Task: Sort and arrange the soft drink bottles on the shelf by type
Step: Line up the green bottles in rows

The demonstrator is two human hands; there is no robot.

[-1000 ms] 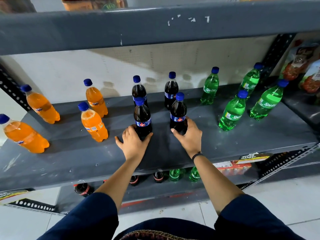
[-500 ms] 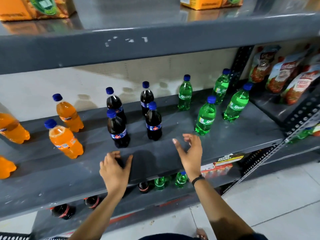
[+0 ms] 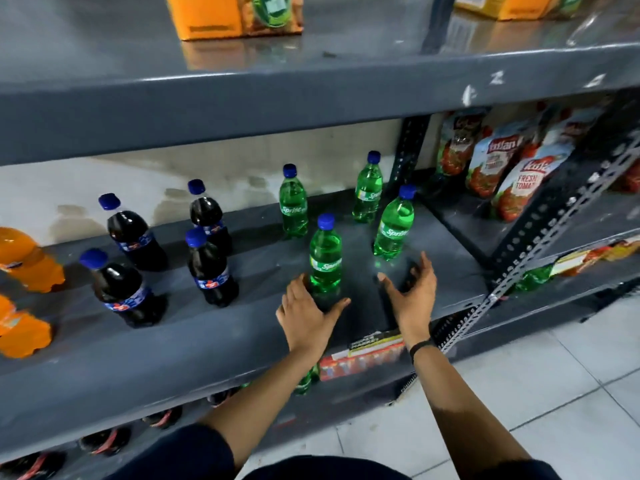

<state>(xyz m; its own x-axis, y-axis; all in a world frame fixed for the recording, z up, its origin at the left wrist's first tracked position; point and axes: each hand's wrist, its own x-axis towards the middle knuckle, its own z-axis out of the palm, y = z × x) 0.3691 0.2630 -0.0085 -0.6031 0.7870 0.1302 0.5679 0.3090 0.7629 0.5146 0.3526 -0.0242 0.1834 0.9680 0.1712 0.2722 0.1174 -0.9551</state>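
Note:
On the grey shelf [image 3: 194, 344] stand several green Sprite bottles at the right, several dark cola bottles [image 3: 211, 268] in the middle and orange soda bottles [image 3: 24, 327] at the left edge. My left hand [image 3: 306, 315] lies open at the foot of the front green bottle [image 3: 325, 256], fingers and thumb spread on either side of its base. My right hand [image 3: 414, 294] hovers open, just in front of the right green bottle [image 3: 394, 225], holding nothing.
Red tomato pouches [image 3: 512, 181] fill the neighbouring shelf at the right, past a perforated upright [image 3: 408, 150]. Orange cartons [image 3: 239, 13] sit on the shelf above. More bottles lie on the lower shelf. White floor tiles lie at the bottom right.
Both hands left the two front cola bottles and moved right to the green bottles. The view swung right, so the orange bottles slid to the left edge.

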